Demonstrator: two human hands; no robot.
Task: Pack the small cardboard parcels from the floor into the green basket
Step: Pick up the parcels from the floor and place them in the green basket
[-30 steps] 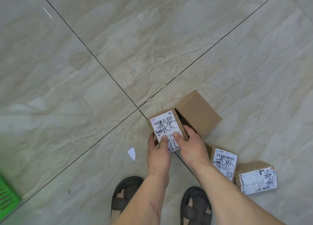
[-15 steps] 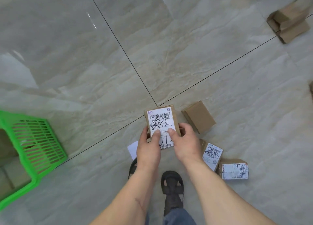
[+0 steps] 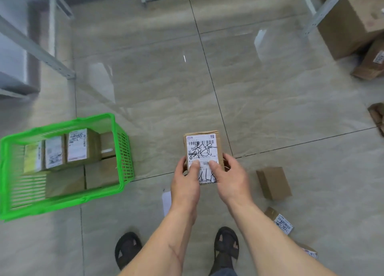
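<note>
We are thinking first about the risk: the parcel [image 3: 202, 151] is being held only at its near end, so its far end is sticking out free beyond the fingers, and if we are swinging it fast toward the green basket [image 3: 122, 151], it may tip forward and slip out. The basket, well to the left of the grip, is already carrying several parcels packed close together, so the free room looks limited and the parcel may catch on the rim or land crooked on the others. We are holding the parcel above the floor with both hands, label side up. The left hand [image 3: 186, 184] is clamped on the left edge with its thumb pressing on the label, and the right hand [image 3: 230, 178] is doing the same on the right edge. To the right of the grip, a plain box [image 3: 273, 182] and a labelled box [image 3: 279, 220] are waiting on the floor.
</note>
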